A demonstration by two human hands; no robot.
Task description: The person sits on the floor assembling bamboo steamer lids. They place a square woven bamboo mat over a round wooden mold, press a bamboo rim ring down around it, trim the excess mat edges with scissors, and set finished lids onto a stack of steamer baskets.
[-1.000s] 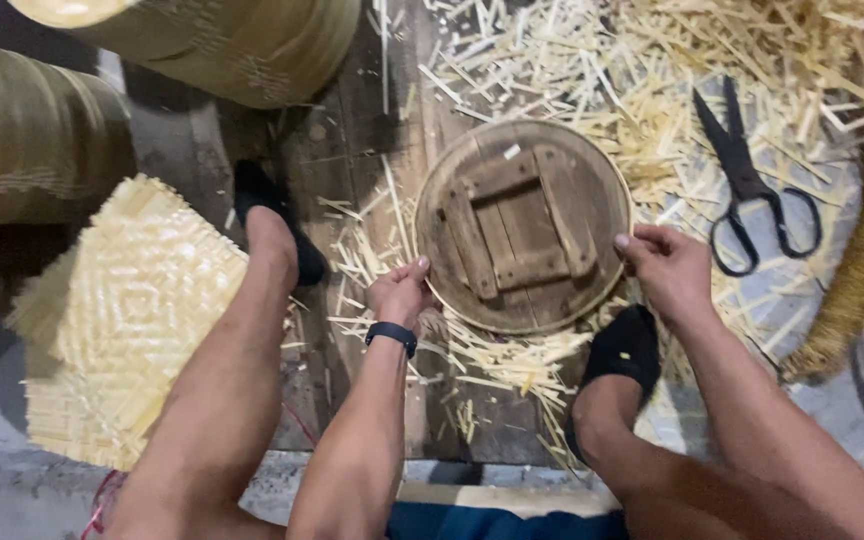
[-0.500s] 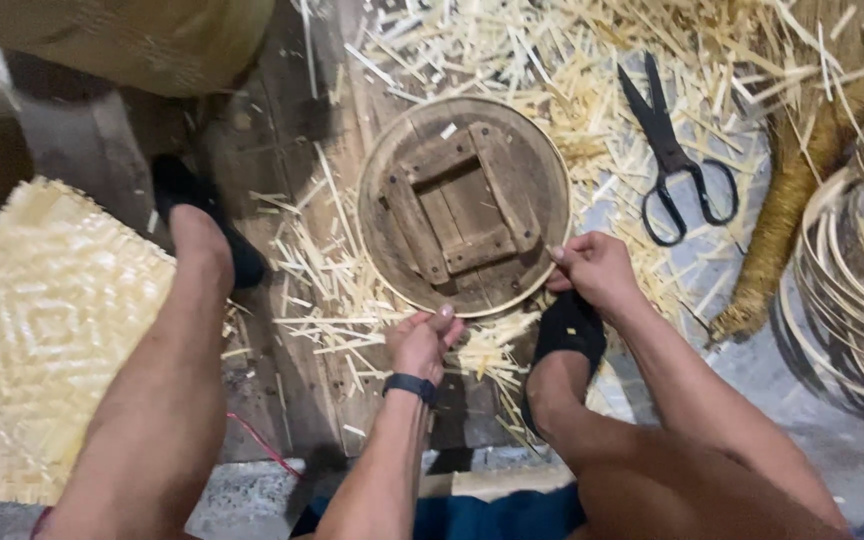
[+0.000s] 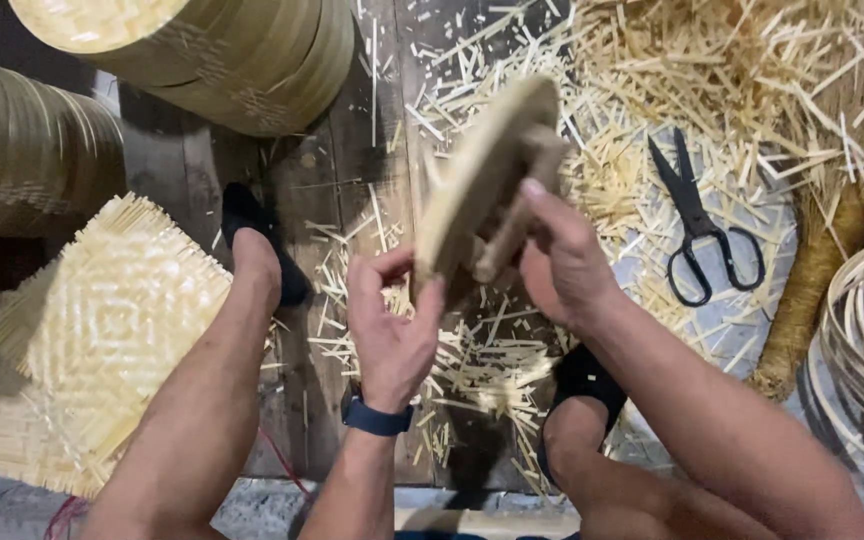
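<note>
wooden disc (image 3: 482,180) stands tilted on edge at centre frame, clasped by both hands: left hand (image 3: 392,330) grips its lower rim, right hand (image 3: 562,255) its back. scissors (image 3: 702,230) lie right.

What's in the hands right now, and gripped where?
Both hands hold the round wooden disc, tilted up on edge. Left hand grips its lower rim; right hand holds the raised frame on its face.
</note>
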